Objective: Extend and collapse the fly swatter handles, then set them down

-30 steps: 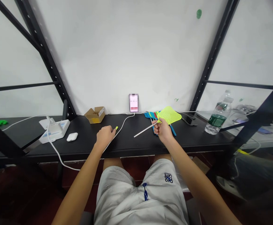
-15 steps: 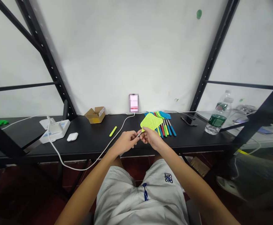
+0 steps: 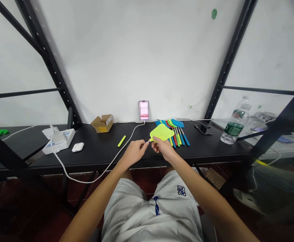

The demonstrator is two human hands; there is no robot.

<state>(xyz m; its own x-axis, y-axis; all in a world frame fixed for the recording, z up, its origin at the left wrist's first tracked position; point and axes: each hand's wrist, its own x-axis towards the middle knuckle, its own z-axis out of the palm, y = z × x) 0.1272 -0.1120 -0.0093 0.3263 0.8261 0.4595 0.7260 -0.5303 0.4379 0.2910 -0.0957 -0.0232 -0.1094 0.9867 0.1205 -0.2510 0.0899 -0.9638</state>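
Metal shaft (image 3: pixel 145 145), mostly hidden, sits in the closed left hand (image 3: pixel 134 152); the right hand (image 3: pixel 164 148) pinches the lime mesh head (image 3: pixel 162 132) at its base, some fingertips obscured. Lime handle (image 3: pixel 121 141) at ten o'clock; partly covered swatters (image 3: pixel 178 138), two o'clock; blurred-screen phone (image 3: pixel 144 111), twelve.

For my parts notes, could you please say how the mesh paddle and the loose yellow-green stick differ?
The mesh paddle is broad and perforated; the stick is narrow, with no visible holes. The paddle is in the right hand's grip; the stick lies untouched on the black table. Both are yellow-green.
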